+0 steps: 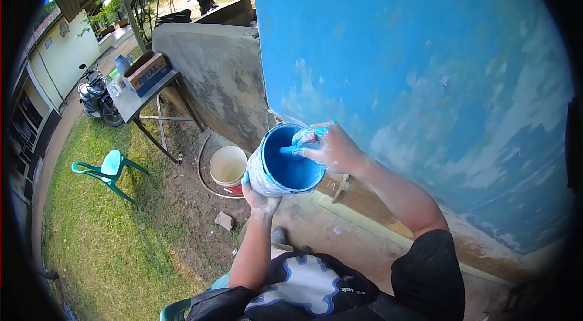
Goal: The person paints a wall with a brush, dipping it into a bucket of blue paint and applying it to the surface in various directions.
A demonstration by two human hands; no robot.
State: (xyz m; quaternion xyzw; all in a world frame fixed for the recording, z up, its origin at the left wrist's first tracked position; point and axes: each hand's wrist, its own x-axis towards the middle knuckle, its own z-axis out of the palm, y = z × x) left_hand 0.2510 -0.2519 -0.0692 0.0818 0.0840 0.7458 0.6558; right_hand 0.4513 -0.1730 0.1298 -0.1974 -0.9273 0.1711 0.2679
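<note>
My left hand [261, 201] supports a white, paint-smeared bucket [257, 180] from its lower left side. The bucket is tilted towards me, and blue paint [294, 170] coats its inside. Over its right rim, my right hand [328, 145] is closed around a short blue-coated handle [290, 150]. The far end of that handle's tool cannot be made out among the blue. Wet blue paint covers several right-hand fingers, and some marks the left fingers. Just beyond the bucket stands a wall [388, 54] with patchy blue and whitish paint.
A cream bucket [226, 166] stands on the dirt at left, beside a curved hose [203, 178]. Farther off are a green chair [111, 165] and a table [130, 104] bearing a cardboard box [147, 73]. A broken brick [225, 220] lies near my feet. A low grey wall [212, 66] adjoins the blue one.
</note>
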